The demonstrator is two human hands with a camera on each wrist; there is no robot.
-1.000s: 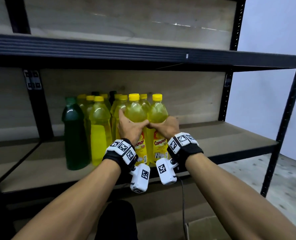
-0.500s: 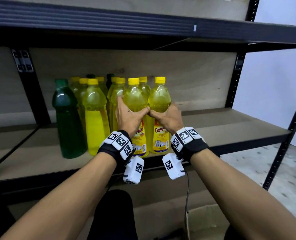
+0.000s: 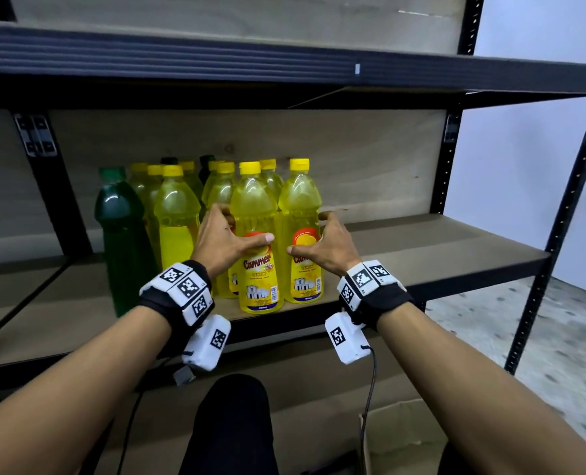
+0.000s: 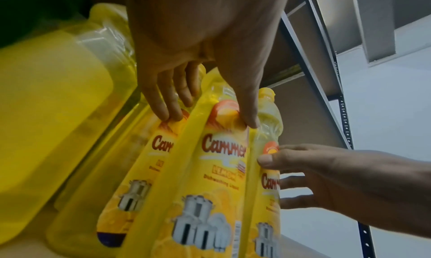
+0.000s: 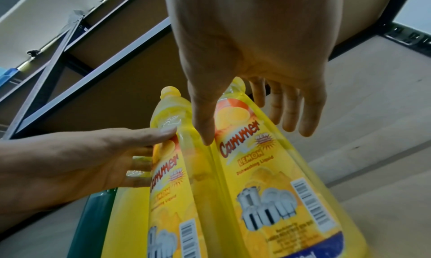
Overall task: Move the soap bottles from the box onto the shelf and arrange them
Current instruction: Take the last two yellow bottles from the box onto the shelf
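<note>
Dim, soft wrist views; brighter head view, edges warped.

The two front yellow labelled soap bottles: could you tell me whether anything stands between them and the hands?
Nothing visible does. The left hand is already on the left bottle and the right hand on the right bottle.

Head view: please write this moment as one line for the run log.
stage: arranging | left hand: holds front-left yellow bottle | right hand: around front-right yellow bottle | both upright on shelf | green bottle: leftmost
</note>
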